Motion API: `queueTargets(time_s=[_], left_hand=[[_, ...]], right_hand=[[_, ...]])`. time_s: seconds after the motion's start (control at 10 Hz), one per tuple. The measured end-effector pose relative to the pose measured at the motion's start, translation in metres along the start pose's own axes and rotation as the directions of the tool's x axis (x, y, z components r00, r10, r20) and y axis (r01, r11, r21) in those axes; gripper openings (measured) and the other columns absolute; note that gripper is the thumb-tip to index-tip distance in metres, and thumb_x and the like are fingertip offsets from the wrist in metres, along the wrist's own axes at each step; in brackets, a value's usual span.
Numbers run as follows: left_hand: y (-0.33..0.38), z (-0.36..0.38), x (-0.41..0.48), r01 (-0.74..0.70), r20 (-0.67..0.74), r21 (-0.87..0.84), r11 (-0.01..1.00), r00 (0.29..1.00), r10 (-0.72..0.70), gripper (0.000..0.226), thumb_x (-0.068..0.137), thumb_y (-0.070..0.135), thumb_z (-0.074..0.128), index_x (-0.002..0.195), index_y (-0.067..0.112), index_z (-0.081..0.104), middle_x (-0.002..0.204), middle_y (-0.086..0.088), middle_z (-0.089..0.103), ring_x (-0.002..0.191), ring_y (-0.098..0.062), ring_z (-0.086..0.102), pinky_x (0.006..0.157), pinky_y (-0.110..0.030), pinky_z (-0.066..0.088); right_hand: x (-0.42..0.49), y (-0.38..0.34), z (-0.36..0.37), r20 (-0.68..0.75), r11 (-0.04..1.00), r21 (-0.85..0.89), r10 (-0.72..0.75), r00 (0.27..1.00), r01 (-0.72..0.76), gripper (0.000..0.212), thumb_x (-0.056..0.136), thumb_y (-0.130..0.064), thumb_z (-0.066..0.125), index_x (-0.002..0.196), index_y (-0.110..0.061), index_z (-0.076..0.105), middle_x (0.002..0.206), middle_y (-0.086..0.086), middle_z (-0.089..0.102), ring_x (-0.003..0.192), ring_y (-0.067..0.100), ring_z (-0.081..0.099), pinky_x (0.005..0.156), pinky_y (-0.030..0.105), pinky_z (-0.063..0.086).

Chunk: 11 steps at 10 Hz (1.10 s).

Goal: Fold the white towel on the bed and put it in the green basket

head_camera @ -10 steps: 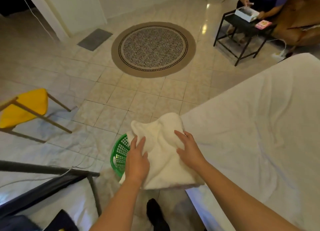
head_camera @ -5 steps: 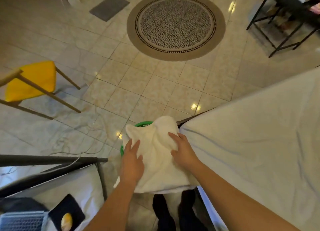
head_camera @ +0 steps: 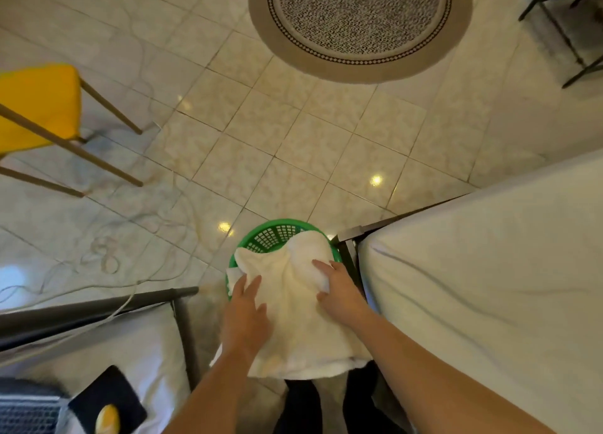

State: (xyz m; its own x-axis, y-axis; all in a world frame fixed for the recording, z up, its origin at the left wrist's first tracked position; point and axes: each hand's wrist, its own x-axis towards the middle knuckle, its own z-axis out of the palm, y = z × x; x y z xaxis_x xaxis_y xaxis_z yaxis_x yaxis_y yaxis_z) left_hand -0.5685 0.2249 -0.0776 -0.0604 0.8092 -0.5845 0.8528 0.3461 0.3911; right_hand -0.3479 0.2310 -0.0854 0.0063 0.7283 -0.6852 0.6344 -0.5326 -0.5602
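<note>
The folded white towel (head_camera: 293, 316) lies over the green basket (head_camera: 270, 234), which stands on the floor between the bed corner and a desk. Only the basket's far rim and mesh wall show; the towel hides the rest. My left hand (head_camera: 246, 319) grips the towel's left side with fingers spread on top. My right hand (head_camera: 339, 290) holds the towel's right side, fingers curled into the cloth. The towel's near edge hangs toward me, past the basket.
The bed (head_camera: 489, 287) with a white sheet fills the right. A desk (head_camera: 98, 345) with a mouse and pad sits at lower left. A yellow chair (head_camera: 36, 107) stands left, cables trail on the floor, and a round rug (head_camera: 359, 19) lies ahead.
Both hands have moved the towel down and forward over the basket. My view has tilted downward, so more of the basket's far rim shows.
</note>
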Motion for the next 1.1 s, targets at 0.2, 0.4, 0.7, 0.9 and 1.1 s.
queueTargets(time_s=[0.2,0.4,0.7,0.9,1.1], left_hand=[[-0.032,0.030,0.062,0.034,0.053,-0.019,0.999,0.998,-0.033,0.059,0.098,0.017,0.058,0.153,0.031,0.041,0.167,0.009,0.019,0.127,-0.021,0.057,0.102,-0.037,0.053],[-0.049,0.049,0.106,0.011,0.090,0.017,1.000,0.996,-0.012,0.057,0.098,0.017,0.057,0.152,0.027,0.042,0.166,0.004,0.023,0.135,-0.021,0.048,0.103,-0.034,0.047],[-0.064,0.065,0.144,0.102,0.271,0.127,0.987,0.953,-0.133,0.089,0.089,0.044,0.064,0.163,0.023,0.018,0.171,-0.005,-0.001,0.156,-0.032,0.013,0.121,-0.050,0.031],[-0.046,0.061,0.134,0.135,0.318,0.086,0.987,0.935,-0.155,0.075,0.091,0.040,0.060,0.159,0.022,0.033,0.170,-0.009,0.010,0.156,-0.033,0.011,0.121,-0.047,0.026],[-0.022,0.049,0.110,0.124,0.278,0.074,0.989,0.950,-0.140,0.070,0.094,0.036,0.056,0.158,0.020,0.033,0.169,-0.009,0.013,0.153,-0.032,0.022,0.119,-0.045,0.029]], right_hand=[[0.061,0.012,0.032,0.035,0.999,-0.015,0.036,0.999,-0.036,0.073,0.090,-0.004,0.061,0.154,-0.028,0.034,0.158,0.011,0.022,0.143,0.029,0.035,0.112,0.033,0.034],[0.105,0.022,0.051,0.044,0.997,-0.035,0.077,0.996,-0.075,0.075,0.087,-0.006,0.064,0.153,-0.029,0.036,0.155,0.011,0.027,0.141,0.028,0.038,0.107,0.032,0.038],[0.139,0.028,0.055,0.111,0.972,-0.127,0.212,0.971,-0.197,0.088,0.090,-0.034,0.065,0.160,-0.026,0.013,0.167,0.012,0.009,0.149,0.036,0.024,0.117,0.043,0.033],[0.132,0.024,0.049,0.093,0.975,-0.104,0.206,0.974,-0.196,0.086,0.086,-0.043,0.064,0.158,-0.028,0.020,0.164,0.013,0.021,0.147,0.039,0.026,0.115,0.050,0.034],[0.113,0.013,0.032,0.081,0.987,-0.084,0.147,0.986,-0.140,0.083,0.088,-0.041,0.062,0.159,-0.025,0.021,0.163,0.012,0.023,0.146,0.035,0.031,0.115,0.045,0.035]])
